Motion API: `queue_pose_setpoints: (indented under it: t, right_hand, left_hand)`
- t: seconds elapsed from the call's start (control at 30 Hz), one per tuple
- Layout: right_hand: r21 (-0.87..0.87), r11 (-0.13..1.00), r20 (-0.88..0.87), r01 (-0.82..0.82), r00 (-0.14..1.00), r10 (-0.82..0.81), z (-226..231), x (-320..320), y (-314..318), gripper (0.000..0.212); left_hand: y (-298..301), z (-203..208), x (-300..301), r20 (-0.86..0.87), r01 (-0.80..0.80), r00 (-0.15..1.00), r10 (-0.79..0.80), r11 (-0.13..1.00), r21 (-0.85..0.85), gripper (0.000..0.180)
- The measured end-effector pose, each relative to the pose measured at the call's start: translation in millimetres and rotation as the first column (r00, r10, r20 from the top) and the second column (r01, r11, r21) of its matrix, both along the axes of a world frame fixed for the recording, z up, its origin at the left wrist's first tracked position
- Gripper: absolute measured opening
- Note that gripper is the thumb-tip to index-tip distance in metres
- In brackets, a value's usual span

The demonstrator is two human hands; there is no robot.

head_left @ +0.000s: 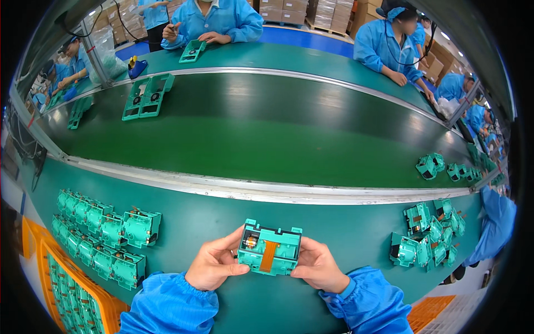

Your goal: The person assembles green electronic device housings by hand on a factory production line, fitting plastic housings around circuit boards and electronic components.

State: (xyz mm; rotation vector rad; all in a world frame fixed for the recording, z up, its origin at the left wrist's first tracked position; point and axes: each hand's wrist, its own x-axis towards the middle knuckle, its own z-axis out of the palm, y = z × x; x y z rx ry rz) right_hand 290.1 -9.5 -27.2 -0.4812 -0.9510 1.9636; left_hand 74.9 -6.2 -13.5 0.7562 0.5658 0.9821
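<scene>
Left fingers [238,270] and right fingers [303,271] hold one green housing [287,251]; two rows of housings [113,230] stand leftward

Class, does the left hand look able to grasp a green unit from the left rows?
Probably not now: the left hand is occupied, helping the right hand hold another green unit.

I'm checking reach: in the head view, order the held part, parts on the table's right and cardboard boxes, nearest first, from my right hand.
1. Held part: touching right hand.
2. Parts: to its right.
3. Cardboard boxes: far background.
</scene>
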Motion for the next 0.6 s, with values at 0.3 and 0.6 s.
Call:
queue_pose_setpoints:
  t: [0.3,0.6]
  right_hand:
    - [-0.036,0.989,0.028,0.142,0.99,-0.141,12.1,3.7,4.9,0.032]
    - [-0.211,0.968,0.058,0.137,0.99,-0.127,3.5,3.8,6.1,0.022]
  left_hand:
    - [-1.5,-0.7,0.7,-0.334,0.007,0.942,0.04,0.99,0.139,0.062]
    - [-5.9,-7.0,2.0,-0.313,-0.003,0.948,0.064,0.982,0.19,0.063]
